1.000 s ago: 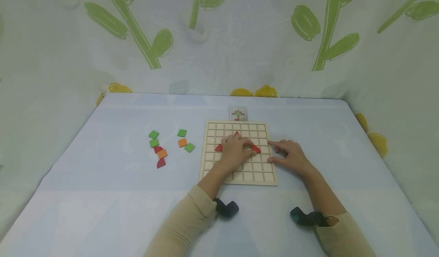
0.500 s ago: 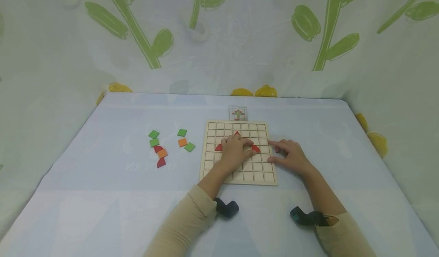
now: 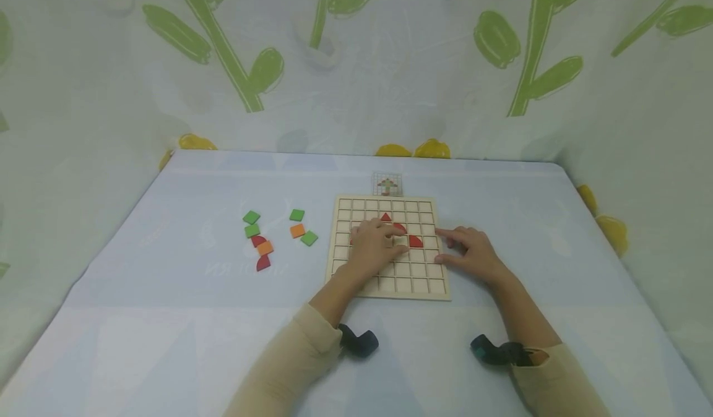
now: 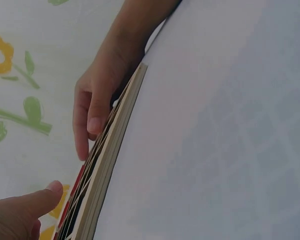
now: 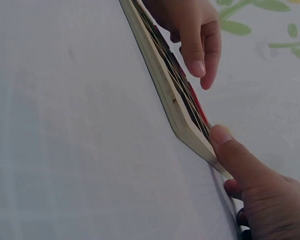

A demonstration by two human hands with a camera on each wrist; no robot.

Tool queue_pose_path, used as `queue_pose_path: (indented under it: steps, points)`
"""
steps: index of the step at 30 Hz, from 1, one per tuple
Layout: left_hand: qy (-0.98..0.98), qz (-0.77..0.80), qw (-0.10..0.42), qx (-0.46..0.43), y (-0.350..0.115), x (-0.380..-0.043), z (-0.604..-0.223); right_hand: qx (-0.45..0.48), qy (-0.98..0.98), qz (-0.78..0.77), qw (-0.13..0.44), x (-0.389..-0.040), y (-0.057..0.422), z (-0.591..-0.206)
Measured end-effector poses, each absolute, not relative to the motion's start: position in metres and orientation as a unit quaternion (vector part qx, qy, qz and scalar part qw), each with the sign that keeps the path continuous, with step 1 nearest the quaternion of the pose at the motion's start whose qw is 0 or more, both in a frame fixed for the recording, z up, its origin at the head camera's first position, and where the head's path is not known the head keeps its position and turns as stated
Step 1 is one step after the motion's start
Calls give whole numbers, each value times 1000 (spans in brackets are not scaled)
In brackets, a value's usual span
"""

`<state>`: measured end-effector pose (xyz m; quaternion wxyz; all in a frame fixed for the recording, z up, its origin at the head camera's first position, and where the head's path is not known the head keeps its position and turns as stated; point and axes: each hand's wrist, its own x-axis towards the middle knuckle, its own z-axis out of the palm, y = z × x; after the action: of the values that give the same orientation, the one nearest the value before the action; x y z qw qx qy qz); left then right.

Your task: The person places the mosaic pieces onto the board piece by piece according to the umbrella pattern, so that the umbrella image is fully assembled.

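Observation:
A pale wooden grid board lies flat on the table. My left hand is over its middle, fingers and thumb spread and bent a little, nothing visible between them. Just beyond those fingers a red triangle sits on the grid, with a red quarter-circle at the fingertips. Another red quarter-circle lies to the right of the thumb; the hand mostly covers a red piece at the left. My right hand touches the board's right edge with straight index finger and thumb; the right wrist view shows the thumb at the rim.
Left of the board lie several loose tiles: green squares, orange squares and red quarter-circles. A small pattern card lies against the board's far edge. Each wrist wears a dark camera. A leaf-printed curtain hangs behind the table.
My left hand has shifted slightly left, uncovering the upper red quarter-circle and more of the right one while covering most of the left red piece. The right hand has stayed at the board's edge.

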<state>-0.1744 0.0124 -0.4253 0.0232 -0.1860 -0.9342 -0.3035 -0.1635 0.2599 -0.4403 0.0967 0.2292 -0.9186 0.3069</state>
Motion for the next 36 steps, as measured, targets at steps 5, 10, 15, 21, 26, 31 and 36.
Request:
queue_pose_path:
  steps: [5,10,15,21,26,31,36]
  points:
    - [-928,-323,31,-182,1,-170,-423,224,-919,311,95,-163,260,-440]
    - [-921,-346,42,-176,-10,-166,-418,229,-917,310,99,-162,260,-440]
    - [-908,-383,46,-163,-22,-161,-415,238,-913,312,109,-162,260,-440]
    - [-905,-397,41,-145,-34,-161,-419,238,-915,307,110,-162,260,-439]
    - [-905,-404,36,-128,-46,-160,-421,248,-910,309,120,-162,261,-441]
    - [-897,-426,27,-115,-61,-158,-421,246,-911,309,119,-163,261,-441]
    - [-893,-434,36,-118,-76,-156,-424,242,-913,308,116,-163,260,-441]
